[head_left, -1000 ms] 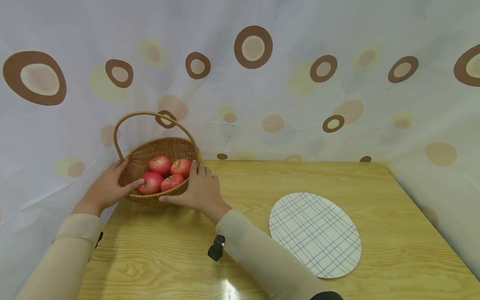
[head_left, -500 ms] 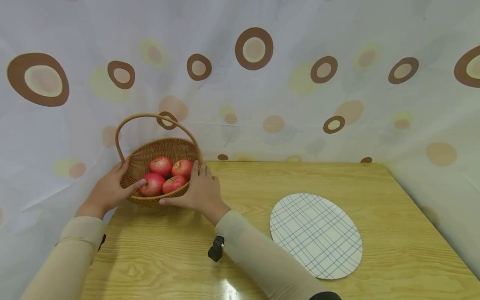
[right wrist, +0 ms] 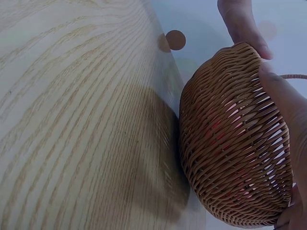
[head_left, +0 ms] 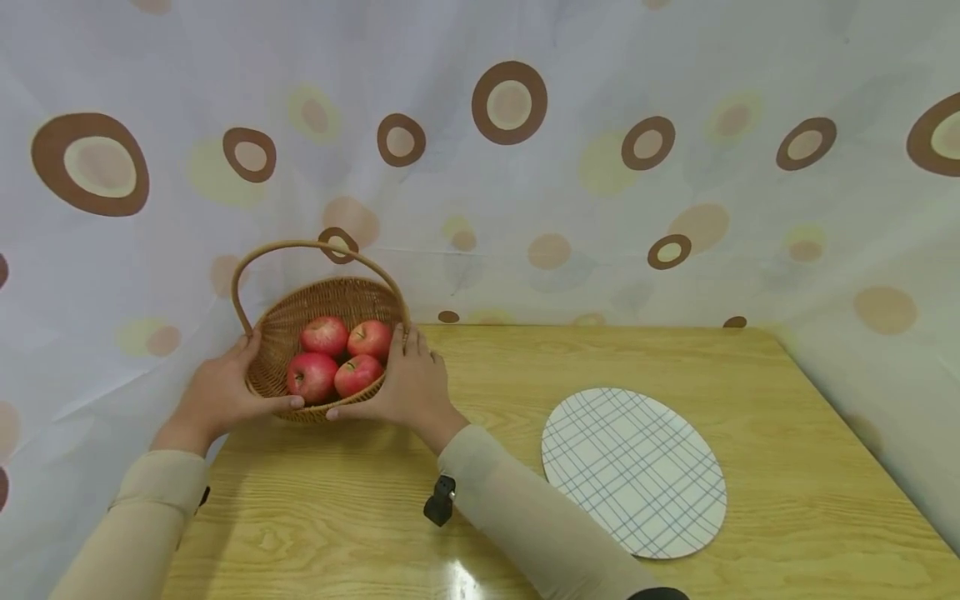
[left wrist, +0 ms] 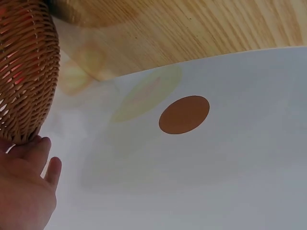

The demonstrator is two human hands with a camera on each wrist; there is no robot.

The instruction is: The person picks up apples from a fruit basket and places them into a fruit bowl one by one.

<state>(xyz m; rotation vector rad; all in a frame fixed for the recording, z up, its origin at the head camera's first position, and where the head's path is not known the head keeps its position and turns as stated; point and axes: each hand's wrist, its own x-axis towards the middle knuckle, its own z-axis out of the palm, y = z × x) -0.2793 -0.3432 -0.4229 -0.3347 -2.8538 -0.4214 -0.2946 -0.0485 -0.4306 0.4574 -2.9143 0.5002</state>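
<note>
In the head view, a brown wicker basket (head_left: 341, 290) with a tall arched handle stands at the far left of the table, with several red apples (head_left: 312, 377) inside. My left hand (head_left: 217, 396) grips its left rim, the thumb lying along the front edge. On the opposite side, my right hand (head_left: 411, 383) holds the right rim, its thumb also at the front. Seen from the right wrist, the woven underside of the basket (right wrist: 230, 139) casts a shadow on the table; whether it touches the wood is unclear. The left wrist view shows fingertips (left wrist: 43, 143) against the wicker.
An oval white placemat with blue grid lines (head_left: 637, 471) lies to the right on the wooden table (head_left: 510, 367). A patterned curtain (head_left: 525, 192) rises behind the table and along both sides, close to the left hand.
The basket's handle has dropped slightly and apples sit a little lower in view. My left thumb has shifted from beside an apple down to the front rim. The head view has shifted slightly.
</note>
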